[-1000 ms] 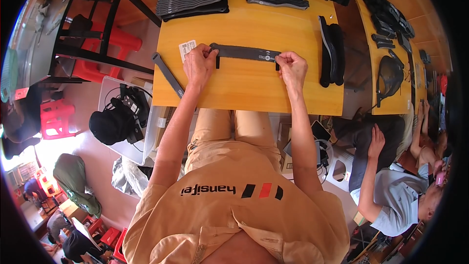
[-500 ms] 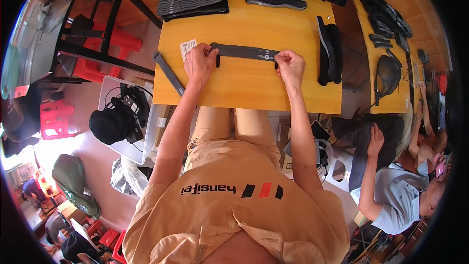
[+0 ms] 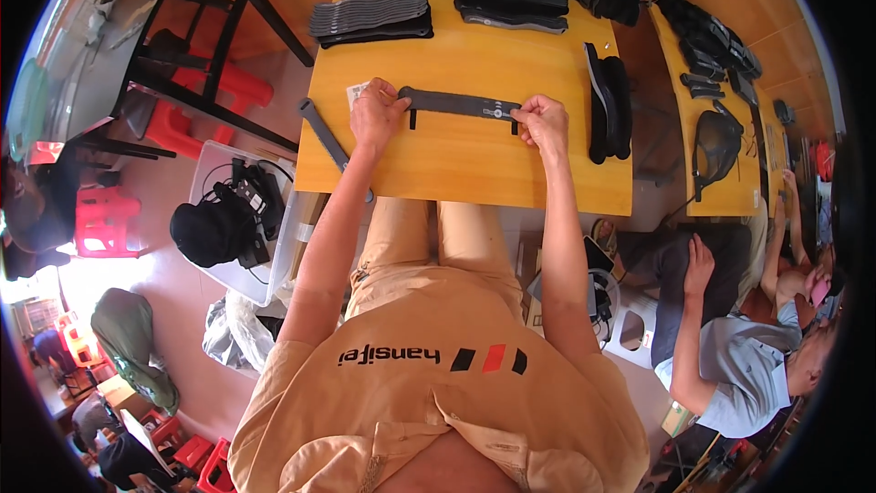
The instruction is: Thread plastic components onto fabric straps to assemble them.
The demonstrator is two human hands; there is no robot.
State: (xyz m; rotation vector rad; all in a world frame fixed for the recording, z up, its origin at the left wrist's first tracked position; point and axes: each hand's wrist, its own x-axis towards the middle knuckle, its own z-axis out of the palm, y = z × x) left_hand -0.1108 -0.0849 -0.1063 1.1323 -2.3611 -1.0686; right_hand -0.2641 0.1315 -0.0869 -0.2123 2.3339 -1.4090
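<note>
Strap point(image 3: 456, 103), long, flat, matte dark grey

The room is looking like a workshop: stacked dark strips point(image 3: 372, 15) are lying on a wooden table point(image 3: 456, 169), red stools point(image 3: 108, 219) are standing about, and a co-worker point(image 3: 744, 365) is sitting nearby.

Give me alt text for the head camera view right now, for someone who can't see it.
A person's left hand and right hand hold a dark grey strap near its two ends at a yellow table. A second strap slants at the left; a grey strap stack lies farther back, black padded strips at the right.
</note>
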